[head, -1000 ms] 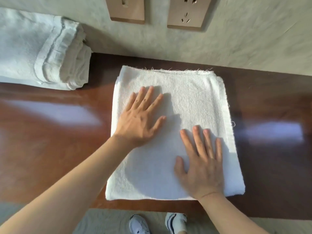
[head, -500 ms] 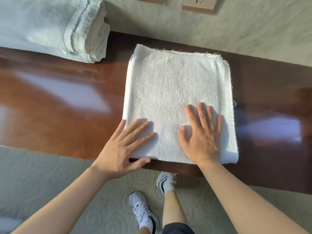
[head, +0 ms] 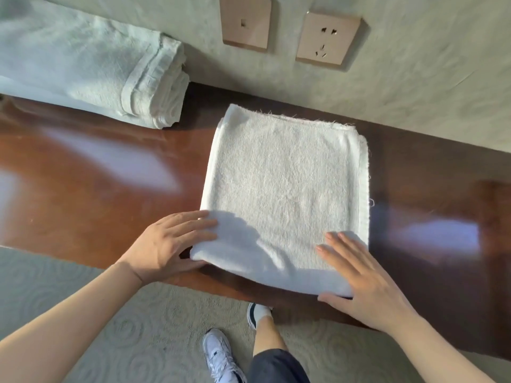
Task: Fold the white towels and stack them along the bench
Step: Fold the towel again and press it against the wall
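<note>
One folded towel (head: 287, 183), one towel stack (head: 91, 70), two hands, two wall plates, two shoes.

You stand in a furnished indoor room, likely a home or guest room: a glossy dark wooden bench (head: 83, 183) under your left hand (head: 168, 244), patterned pale carpet (head: 154, 338) below it, and a switch plate (head: 246, 22) and wall socket (head: 327, 37) beyond your fingertips.

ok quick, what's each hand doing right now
Left hand: grips the towel's near left corner.
Right hand: grips its near right corner.
</note>
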